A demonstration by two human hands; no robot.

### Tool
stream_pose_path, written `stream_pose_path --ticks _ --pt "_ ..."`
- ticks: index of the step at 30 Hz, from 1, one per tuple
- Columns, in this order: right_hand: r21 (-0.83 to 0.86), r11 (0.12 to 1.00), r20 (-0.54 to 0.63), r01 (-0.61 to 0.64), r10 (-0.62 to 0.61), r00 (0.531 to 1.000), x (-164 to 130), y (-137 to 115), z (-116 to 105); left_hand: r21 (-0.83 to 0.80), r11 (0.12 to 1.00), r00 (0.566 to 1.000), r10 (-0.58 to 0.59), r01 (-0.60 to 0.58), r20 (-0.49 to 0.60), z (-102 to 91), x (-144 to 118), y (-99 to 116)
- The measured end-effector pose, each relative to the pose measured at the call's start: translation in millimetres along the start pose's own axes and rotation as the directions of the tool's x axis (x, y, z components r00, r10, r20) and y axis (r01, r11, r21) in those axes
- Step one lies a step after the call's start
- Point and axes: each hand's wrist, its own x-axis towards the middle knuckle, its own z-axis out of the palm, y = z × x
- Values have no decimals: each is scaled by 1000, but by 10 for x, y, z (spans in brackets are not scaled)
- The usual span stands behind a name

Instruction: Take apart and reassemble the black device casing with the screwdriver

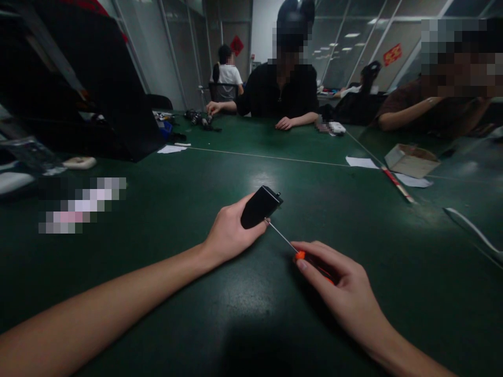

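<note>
One green table (236, 298) is under two hands. The left hand (231, 228) clamps one black box (257, 209), which rises beyond its thumb; the long axis slants forward and to the right. The right hand (338, 275) pinches one screwdriver (301, 255), its handle inside this grip, its shaft pointing forward-left, the tip at the box's near edge.

**Dim and Glazed**

Spread wide below, a dark green, faintly glossy tabletop (168, 209). Behind, tall grey glass panels (184, 47) in pale straight frames, broken by a plain white wall section (264, 29). Up high, a red diamond-shaped decoration (236, 46) and small white rectangular lights (352, 35). Farther back, a black mesh-backed chair (225, 92).
</note>
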Motion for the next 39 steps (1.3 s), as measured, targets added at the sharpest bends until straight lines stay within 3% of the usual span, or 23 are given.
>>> stream_pose_path --ticks 6,11,15,19,23,27,32,39 --pt "-42 997 6 72 -72 997 -11 5 13 23 1000 1000 1 0 -16 14 -4 -1" --pt "-31 998 11 48 -48 999 -9 -4 12 36 999 1000 6 -5 -13 17 -3 -4" --pt "84 988 23 -131 129 991 -16 -35 18 61 998 1000 11 -11 0 8 -2 -10" --pt "306 860 155 -407 377 913 -52 -86 50 97 995 1000 20 -20 -1 8 -11 -20" --pt "347 813 190 -468 427 884 -92 -138 57 124 992 999 39 -40 3 18 -17 -36" --pt "229 887 137 -400 377 916 -91 -172 27 145 989 999 39 -39 1 21 -21 -52" --pt "41 987 56 -154 152 987 -56 -179 3 147 989 1000 30 -29 -6 22 -21 -58" --pt "-139 989 75 56 -45 996 -58 -126 -1 128 991 999 36 -34 -11 26 -22 -47"
